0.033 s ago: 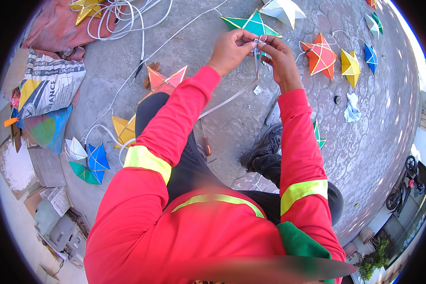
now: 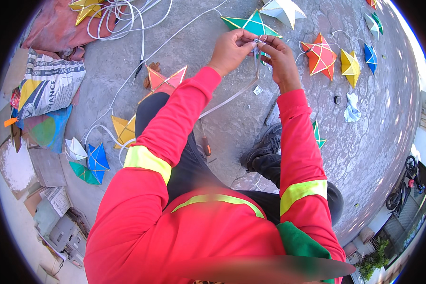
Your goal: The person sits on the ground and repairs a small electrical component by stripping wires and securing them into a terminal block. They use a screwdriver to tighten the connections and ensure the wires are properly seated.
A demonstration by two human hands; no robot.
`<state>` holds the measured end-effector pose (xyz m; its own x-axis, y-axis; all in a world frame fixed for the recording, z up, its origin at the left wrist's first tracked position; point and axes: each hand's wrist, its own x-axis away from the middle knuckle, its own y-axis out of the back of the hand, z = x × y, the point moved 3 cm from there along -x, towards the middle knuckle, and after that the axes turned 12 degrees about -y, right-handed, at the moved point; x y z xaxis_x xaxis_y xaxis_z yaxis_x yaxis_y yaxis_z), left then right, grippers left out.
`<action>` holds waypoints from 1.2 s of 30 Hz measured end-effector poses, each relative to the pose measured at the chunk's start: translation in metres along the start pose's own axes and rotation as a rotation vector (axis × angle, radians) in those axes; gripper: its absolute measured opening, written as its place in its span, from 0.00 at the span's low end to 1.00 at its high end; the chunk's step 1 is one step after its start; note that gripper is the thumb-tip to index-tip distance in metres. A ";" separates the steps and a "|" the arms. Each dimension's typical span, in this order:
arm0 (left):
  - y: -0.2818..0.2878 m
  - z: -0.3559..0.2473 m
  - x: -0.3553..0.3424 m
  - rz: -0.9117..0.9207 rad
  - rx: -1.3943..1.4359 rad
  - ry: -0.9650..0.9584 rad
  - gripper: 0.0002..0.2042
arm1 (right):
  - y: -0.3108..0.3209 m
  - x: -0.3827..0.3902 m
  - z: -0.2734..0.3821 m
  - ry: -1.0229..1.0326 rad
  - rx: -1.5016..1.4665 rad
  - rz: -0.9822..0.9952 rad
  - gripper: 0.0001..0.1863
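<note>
My left hand [image 2: 229,51] and my right hand [image 2: 281,59] meet at the top middle, fingertips pinched together on the end of a white electrical cord [image 2: 235,95]. Small pale wire ends show between the fingers, too fine to make out in detail. From there the cord droops and runs down left behind my left forearm. Just beyond my hands lies a green star lantern [image 2: 251,24] with gold edging, beside a white star lantern [image 2: 284,12]. A red star lantern [image 2: 321,57] sits right of my right hand. Near my left knee are a pink star lantern [image 2: 168,79] and a yellow one [image 2: 123,129].
A screwdriver [image 2: 206,146] lies on the pavement by my leg. Coiled white cable [image 2: 123,19] rests on a red cloth [image 2: 52,28] at far left, above a printed sack [image 2: 54,83]. Several more lanterns, including a blue one [image 2: 370,58], and a light-blue rag [image 2: 351,109] lie around.
</note>
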<state>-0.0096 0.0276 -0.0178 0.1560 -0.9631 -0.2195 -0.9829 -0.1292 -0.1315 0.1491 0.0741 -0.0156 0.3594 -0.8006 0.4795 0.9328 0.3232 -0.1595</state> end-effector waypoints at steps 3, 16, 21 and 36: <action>-0.001 -0.003 0.000 -0.019 -0.067 0.017 0.07 | -0.003 -0.005 -0.006 0.008 0.004 -0.069 0.16; -0.001 -0.012 -0.001 -0.022 -0.139 -0.012 0.06 | -0.003 0.003 0.005 0.053 0.024 -0.074 0.15; 0.000 0.003 -0.002 -0.071 0.145 0.173 0.09 | -0.001 0.015 0.031 0.486 0.458 -0.441 0.09; 0.004 0.001 -0.001 -0.041 0.245 0.298 0.10 | -0.020 0.011 0.077 1.112 1.586 0.074 0.13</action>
<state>-0.0132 0.0281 -0.0185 0.1239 -0.9894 0.0763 -0.9182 -0.1435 -0.3693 0.1324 0.0974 0.0594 0.8398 -0.4717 -0.2687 0.2768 -0.0536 0.9594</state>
